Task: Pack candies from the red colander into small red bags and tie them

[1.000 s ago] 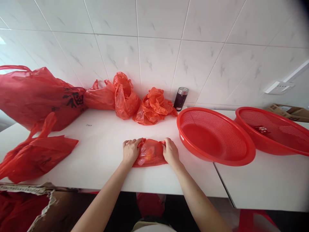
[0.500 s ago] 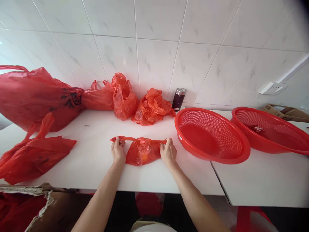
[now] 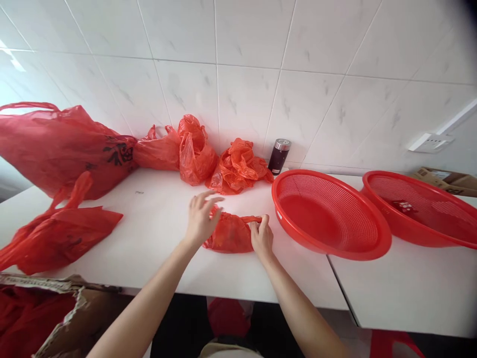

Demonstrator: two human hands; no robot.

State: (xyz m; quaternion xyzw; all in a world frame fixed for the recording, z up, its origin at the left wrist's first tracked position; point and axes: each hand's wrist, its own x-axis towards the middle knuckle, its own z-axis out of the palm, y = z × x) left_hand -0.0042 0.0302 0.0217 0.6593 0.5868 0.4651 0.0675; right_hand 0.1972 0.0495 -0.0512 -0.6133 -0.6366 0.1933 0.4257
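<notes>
A small red plastic bag with something inside lies on the white table in front of me. My right hand is closed, pinching the bag's right handle strip. My left hand hovers at the bag's left top with fingers spread and curved; they touch the plastic loosely and nothing is clearly gripped.
A red mesh basket sits just right of the bag, a second red basket farther right. Crumpled red bags lie by the tiled wall with a dark jar. Large red bags fill the left side; a cardboard box stands below.
My left hand let go of the stretched handle strip, rose and moved right over the bag with fingers opening. My right hand kept its pinch on the right handle.
</notes>
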